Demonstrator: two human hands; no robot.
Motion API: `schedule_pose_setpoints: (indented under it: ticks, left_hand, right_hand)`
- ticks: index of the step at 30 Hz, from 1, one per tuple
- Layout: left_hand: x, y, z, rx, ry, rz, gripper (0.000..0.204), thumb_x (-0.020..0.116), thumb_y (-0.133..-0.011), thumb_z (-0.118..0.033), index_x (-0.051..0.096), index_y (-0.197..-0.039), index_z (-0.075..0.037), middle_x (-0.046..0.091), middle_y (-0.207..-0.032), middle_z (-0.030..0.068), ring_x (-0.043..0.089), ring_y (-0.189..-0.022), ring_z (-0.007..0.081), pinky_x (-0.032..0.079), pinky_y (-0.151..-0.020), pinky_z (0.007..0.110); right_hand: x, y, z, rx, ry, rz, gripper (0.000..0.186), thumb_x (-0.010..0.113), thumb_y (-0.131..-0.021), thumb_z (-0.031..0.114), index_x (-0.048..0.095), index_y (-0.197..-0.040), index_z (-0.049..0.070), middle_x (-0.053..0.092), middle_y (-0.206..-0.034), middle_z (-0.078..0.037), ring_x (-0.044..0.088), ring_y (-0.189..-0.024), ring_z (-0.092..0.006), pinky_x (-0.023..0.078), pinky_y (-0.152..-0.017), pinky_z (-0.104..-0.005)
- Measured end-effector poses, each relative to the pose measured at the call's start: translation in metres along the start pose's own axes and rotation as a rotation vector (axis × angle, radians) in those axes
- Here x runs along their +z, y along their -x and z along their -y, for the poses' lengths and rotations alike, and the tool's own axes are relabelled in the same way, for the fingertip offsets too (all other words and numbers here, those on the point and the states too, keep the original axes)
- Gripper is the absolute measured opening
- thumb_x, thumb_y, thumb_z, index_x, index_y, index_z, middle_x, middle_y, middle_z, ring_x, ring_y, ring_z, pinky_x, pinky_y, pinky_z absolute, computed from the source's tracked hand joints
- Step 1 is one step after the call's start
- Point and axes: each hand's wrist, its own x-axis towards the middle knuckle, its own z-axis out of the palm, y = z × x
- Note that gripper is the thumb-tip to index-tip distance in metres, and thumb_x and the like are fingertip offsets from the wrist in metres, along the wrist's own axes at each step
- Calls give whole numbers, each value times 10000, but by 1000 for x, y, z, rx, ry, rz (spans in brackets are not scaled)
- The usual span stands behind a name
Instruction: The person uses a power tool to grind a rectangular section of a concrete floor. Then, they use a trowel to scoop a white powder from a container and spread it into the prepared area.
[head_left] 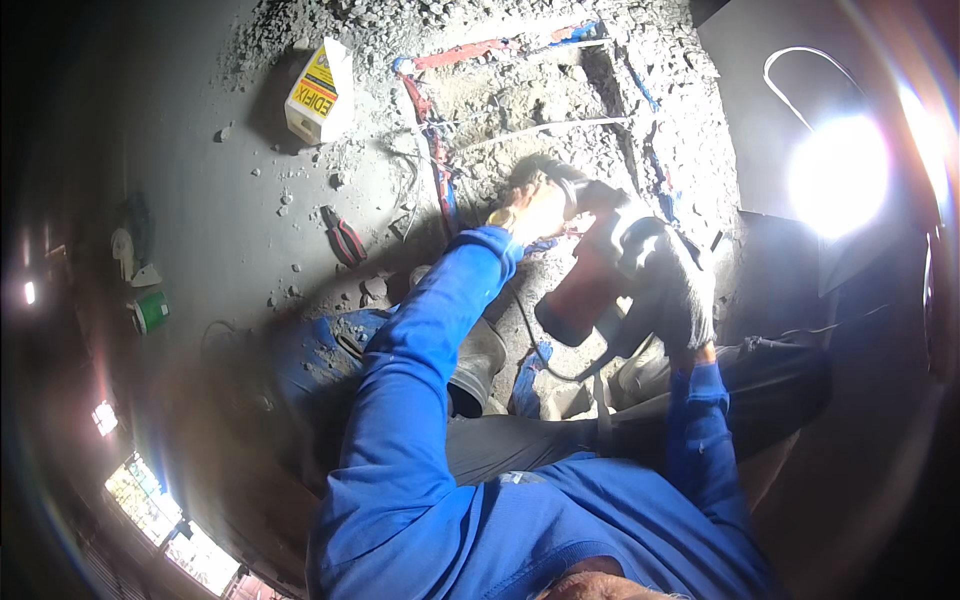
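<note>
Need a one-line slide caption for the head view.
Person in blue sleeves grips a red power tool with left hand and gloved right hand over a rubble-filled floor trench.

**One hard lamp, dark surroundings**

A work lamp [838, 175] at the right blows out to pure white, with flare streaking the right rim. It lights the rubble [520, 100] and blue sleeves [420, 340] strongly; the left floor [200, 200] fades to gloom. Fisheye bending and dark vignetting swallow the edges. Small bright windows [150, 500] glow at lower left, smeared.
</note>
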Motion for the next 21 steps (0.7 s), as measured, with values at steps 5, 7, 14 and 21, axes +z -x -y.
schedule_pose_setpoints:
  ticks: [5,7,14,21]
  left_hand:
    - [-50,-6,-44,104,180,228,255,613,-771,-241,668,-938,-57,675,-927,173,658,-891,323,515,-781,430]
    - [-40,-23,-43,90,156,164,259,602,-763,-225,665,-950,-57,676,-932,168,658,-897,325,512,-789,429]
    - [-37,-34,-57,77,231,219,262,603,-726,-158,652,-967,-67,679,-893,167,660,-872,332,512,-787,413]
    - [-10,-55,-50,86,51,230,173,614,-692,-158,665,-822,-58,679,-802,145,671,-775,310,525,-718,402]
  right_hand:
    - [-45,-38,-5,155,-160,-46,212,598,-905,219,629,-994,29,616,-805,-24,561,-675,-104,454,-604,-247]
    - [-56,-47,-16,201,-181,-50,215,599,-909,230,627,-990,33,614,-805,-23,559,-674,-104,448,-601,-243]
    - [-80,-76,-57,173,-232,-152,307,639,-886,329,584,-1007,53,588,-809,-44,575,-669,-147,498,-530,-296]
    - [-76,-80,-56,183,-200,-133,331,627,-890,357,593,-961,35,590,-794,-66,565,-597,-138,481,-497,-278]
